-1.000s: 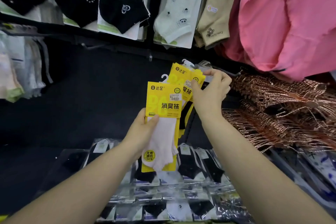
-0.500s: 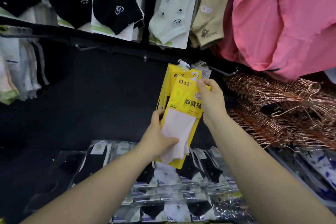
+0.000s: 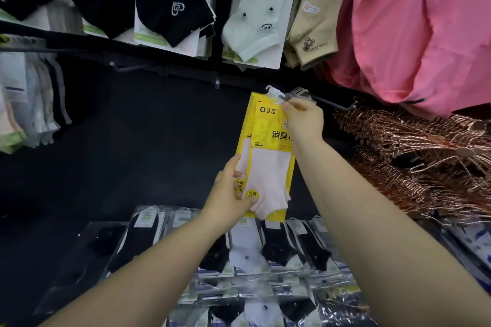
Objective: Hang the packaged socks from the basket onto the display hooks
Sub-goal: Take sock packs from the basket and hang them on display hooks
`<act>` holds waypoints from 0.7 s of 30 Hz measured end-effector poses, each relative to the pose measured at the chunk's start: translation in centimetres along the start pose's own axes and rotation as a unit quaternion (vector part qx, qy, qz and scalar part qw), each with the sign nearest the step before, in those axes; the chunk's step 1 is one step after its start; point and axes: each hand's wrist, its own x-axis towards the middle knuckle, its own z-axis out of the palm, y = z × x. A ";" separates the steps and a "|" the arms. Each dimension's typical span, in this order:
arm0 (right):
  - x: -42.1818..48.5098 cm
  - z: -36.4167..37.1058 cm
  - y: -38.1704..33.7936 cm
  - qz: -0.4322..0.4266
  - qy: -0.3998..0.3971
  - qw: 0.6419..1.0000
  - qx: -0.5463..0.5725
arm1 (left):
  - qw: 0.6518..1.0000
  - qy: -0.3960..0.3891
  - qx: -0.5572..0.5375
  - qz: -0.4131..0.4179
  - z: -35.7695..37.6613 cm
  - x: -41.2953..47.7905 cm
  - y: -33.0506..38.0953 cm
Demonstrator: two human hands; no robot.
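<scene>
Presently, the right hand (image 3: 303, 119) pinches the top edge of a yellow card-backed package of pale pink socks (image 3: 268, 162). Its white plastic hanger tab (image 3: 273, 91) lies at the tip of a dark metal display hook (image 3: 289, 97); whether it is threaded cannot be told. The left hand (image 3: 228, 199) has its grip clenched on the package's lower part. A like yellow package (image 3: 245, 141) just behind appears already hung. Seating this one remains. The basket is out of view, so the stock left is unknown.
</scene>
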 end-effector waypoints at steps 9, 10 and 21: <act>0.6 -0.5 0.0 0.112 0.047 0.993 -0.006 | 1.000 -0.008 -0.002 -0.026 -1.7 -0.3 0.1; 0.1 -0.9 0.1 0.121 0.037 0.992 -0.014 | 0.999 -0.011 -0.008 -0.028 -1.8 -0.5 0.4; -11.8 -5.2 4.3 0.187 -0.225 0.952 -0.089 | 0.998 -0.048 -0.027 -0.041 -1.1 -7.0 0.8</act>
